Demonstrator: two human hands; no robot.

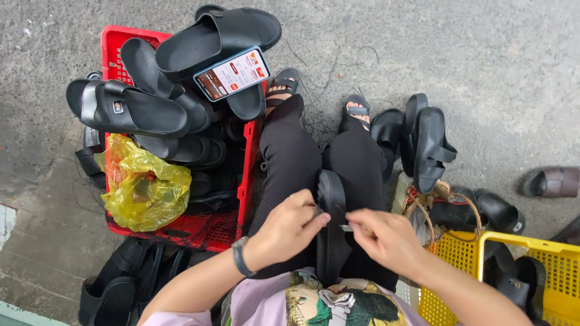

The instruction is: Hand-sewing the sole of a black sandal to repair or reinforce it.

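Note:
A black slide sandal [331, 224] stands on its edge between my knees, sole side up, resting on my black trousers. My left hand [286, 229] grips its left side, fingers curled over the sole rim. My right hand [386, 236] is pinched shut on a small thin metal tool [347, 227], whose tip touches the sandal's right edge. A dark band sits on my left wrist.
A red crate [248, 162] at left is piled with black sandals, a phone [232, 73] lying on top and a yellow plastic bag [144, 184]. A yellow basket [553, 265] at right holds more sandals. Loose black sandals [430, 148] and a woven bag lie on the concrete.

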